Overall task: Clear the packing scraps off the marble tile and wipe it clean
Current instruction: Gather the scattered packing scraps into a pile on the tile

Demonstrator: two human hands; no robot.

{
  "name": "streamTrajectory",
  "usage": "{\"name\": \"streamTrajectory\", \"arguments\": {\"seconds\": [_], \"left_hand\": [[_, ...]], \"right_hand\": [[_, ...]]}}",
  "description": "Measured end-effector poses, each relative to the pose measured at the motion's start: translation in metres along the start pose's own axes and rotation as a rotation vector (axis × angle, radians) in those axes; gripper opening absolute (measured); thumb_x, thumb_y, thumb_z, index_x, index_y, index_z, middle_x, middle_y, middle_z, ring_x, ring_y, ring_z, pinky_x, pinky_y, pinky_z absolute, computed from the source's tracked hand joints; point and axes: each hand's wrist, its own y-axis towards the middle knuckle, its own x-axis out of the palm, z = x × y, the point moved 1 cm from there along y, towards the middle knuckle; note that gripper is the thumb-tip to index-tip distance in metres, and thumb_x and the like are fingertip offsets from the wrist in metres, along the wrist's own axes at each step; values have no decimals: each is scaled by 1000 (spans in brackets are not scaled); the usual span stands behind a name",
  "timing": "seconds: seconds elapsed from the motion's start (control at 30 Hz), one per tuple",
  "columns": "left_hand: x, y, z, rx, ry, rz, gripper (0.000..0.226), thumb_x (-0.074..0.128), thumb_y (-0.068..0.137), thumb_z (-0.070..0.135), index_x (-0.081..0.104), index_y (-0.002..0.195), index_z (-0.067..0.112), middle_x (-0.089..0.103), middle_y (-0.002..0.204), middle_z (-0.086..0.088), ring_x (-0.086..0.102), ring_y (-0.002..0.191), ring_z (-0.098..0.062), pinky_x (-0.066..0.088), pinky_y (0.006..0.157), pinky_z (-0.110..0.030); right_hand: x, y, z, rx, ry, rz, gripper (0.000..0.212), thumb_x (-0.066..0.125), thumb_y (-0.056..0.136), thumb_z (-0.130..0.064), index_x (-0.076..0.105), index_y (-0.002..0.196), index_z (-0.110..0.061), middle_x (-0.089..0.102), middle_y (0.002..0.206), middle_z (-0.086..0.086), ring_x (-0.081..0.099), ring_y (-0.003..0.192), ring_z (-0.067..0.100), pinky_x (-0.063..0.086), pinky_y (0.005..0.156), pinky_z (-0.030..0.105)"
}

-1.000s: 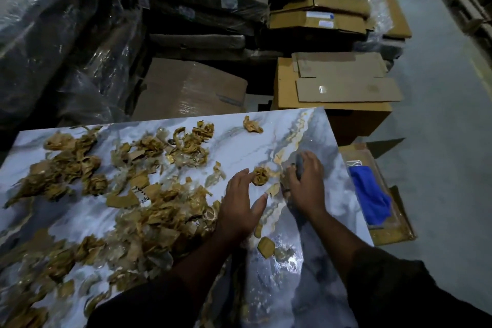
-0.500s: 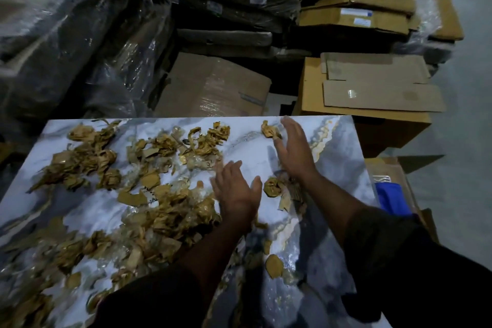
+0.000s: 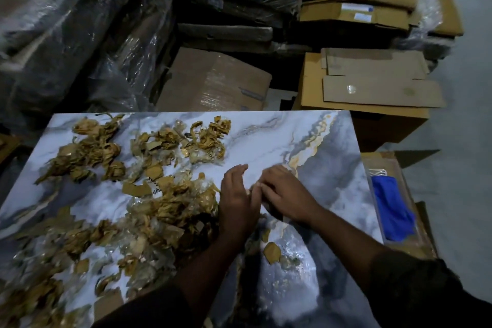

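Marble tile [image 3: 327,168] during clearing, viewed from the head camera. The right-hand portion of the tile, from the gold vein to the right edge, is largely bare; brown packing scraps [image 3: 165,210], mixed with clear film, cover most of the left half, heaped thickest from the middle toward the near left corner, with a separate cluster along the far edge. A few stray pieces [image 3: 271,251] lie near the near edge between the forearms. Left hand [image 3: 238,201] rests at the right margin of the main heap, fingers straight and close together, apparently acting as a stop or pusher; it grips nothing visible. Right hand [image 3: 286,190] lies just beside it, fingers bent toward the left palm over a small pale scrap; whether they pinch it cannot be told. A blue cloth [image 3: 391,208] lies in an open carton beside the tile's right edge, off the tile. Judged stage: gathering is early to midway, most scraps remain, and wiping is not begun.
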Motion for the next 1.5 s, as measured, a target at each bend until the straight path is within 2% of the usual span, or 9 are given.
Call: {"name": "streamTrajectory", "arguments": {"seconds": [0.2, 0.3, 0.43, 0.6, 0.8, 0.97, 1.23, 1.37, 1.5], "left_hand": [[-1, -18, -16, 76, 292, -124, 32, 61, 96, 26, 70, 125, 15, 55, 147, -6, 30, 152, -28, 11, 126, -54], [4, -26, -15, 9, 244, -175, 39, 54, 95, 29, 69, 126, 11, 51, 151, -12, 31, 150, -32, 15, 126, -51], [2, -40, -4, -51, -21, -243, 42, 43, 93, 24, 70, 120, 5, 58, 140, -15, 44, 138, -33, 33, 117, -44], [-17, -54, -7, -46, -130, -253, 39, 42, 97, 25, 64, 126, 10, 55, 136, -4, 47, 130, -12, 32, 110, -21], [-31, -84, -30, 11, -117, -325, 44, 42, 103, 33, 51, 140, 10, 51, 140, -4, 47, 130, -14, 38, 110, -28], [-36, -80, -24, -49, -199, -301, 52, 42, 97, 38, 48, 141, 12, 49, 134, 0, 49, 118, -2, 40, 102, -18], [-42, -65, -22, -160, -268, -296, 54, 47, 93, 35, 45, 144, 18, 53, 120, -1, 58, 103, -15, 50, 84, -34], [-45, -63, -23, -143, -228, -218, 44, 51, 96, 24, 52, 139, 19, 67, 110, 2, 64, 94, -14, 49, 77, -31], [-50, -68, -21, -73, -146, -105, 16, 53, 95, 13, 65, 104, 17, 64, 96, 4, 61, 87, -16, 52, 78, -41]], "right_hand": [[-2, -56, 11, 130, -106, 321, 34, 49, 99, -39, 69, 116, -17, 63, 123, 3, 46, 131, 25, 32, 115, 42], [2, -57, 16, 383, -34, 342, 43, 47, 102, -32, 57, 140, -16, 50, 149, 6, 32, 147, 25, 17, 123, 37], [36, -60, -17, 287, 69, 180, 50, 37, 101, -28, 48, 149, -15, 41, 158, 1, 26, 151, 14, 8, 127, 36], [42, -103, -33, 305, 221, 235, 61, 35, 100, -58, 50, 145, -22, 44, 147, -16, 35, 141, -1, 31, 120, 37], [72, -137, -47, 115, -85, 184, 118, 63, 73, -85, 16, 162, -25, 8, 170, -2, 3, 157, 23, 8, 127, 43], [88, -101, -59, 115, -250, 211, 93, 45, 87, -71, 14, 162, -28, 4, 170, 4, -2, 156, 34, 12, 120, 65], [83, -65, -56, 143, -399, 157, 70, 52, 88, -50, 37, 154, -29, 30, 163, 3, 20, 153, 28, 22, 117, 52], [79, -57, -56, 117, -388, 168, 45, 57, 88, -42, 57, 130, -25, 51, 132, -2, 48, 116, 25, 38, 92, 40], [80, -57, -62, 98, -319, 172, 30, 51, 91, -35, 62, 116, -22, 50, 98, 0, 45, 89, 22, 42, 69, 37]]}}
